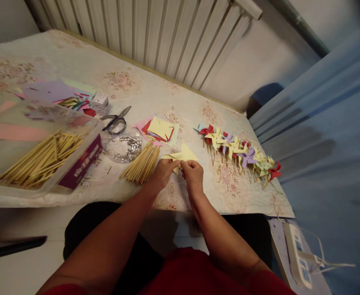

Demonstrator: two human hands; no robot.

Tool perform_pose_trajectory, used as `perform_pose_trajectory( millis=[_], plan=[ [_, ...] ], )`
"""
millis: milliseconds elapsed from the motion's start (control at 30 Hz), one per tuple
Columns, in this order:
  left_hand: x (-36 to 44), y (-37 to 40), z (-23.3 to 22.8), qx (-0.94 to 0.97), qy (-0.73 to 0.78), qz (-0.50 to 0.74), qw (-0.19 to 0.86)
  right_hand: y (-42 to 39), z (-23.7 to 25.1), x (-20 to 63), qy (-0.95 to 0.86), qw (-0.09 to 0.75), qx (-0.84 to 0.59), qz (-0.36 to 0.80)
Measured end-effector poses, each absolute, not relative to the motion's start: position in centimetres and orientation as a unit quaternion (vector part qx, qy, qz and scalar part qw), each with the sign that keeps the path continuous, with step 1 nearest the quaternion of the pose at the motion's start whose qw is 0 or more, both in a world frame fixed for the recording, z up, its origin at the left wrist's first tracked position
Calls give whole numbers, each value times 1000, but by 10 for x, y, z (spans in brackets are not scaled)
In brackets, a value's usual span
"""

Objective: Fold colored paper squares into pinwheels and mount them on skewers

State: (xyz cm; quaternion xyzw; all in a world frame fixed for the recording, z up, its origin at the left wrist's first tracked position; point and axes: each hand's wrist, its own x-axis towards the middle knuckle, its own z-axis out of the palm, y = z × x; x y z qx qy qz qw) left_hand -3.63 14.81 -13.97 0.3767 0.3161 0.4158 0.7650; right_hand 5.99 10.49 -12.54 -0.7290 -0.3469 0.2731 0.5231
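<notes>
Between my two hands is a yellow paper pinwheel (184,154), its blades partly folded and standing out above my fingers. My left hand (164,173) pinches its left side, fingers closed. Close beside it, my right hand (193,173) grips the lower right part between thumb and fingertips. My fingers hide the pinwheel's centre. Left of my left hand lies a bundle of thin wooden sticks (141,163). Just beyond the hands is a stack of cut coloured paper squares (159,129), a yellow one on top.
Finished pinwheels (235,148) on sticks lie in a row at right. At left are a clear plastic box (89,141) of sticks, a round dish of metal pins (123,147), scissors (116,121), a small white box (100,100) and paper scraps (49,90). A power strip (299,256) sits lower right.
</notes>
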Motion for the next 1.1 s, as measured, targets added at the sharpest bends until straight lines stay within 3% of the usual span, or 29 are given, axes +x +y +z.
perform_pose_trajectory(
  millis=[267,567,800,1100],
  plan=[
    [-34,147,-143,362,320,428,764,102,-128,59,-350,520,-731,270],
    [-36,156,-156,371,294,426,771,93,-100,99,-344,567,-741,108],
    [-36,154,-155,407,250,387,789,111,-87,118,-386,459,-661,450],
    [-37,152,-147,434,256,380,775,125,-104,108,-372,432,-656,494]
  ],
)
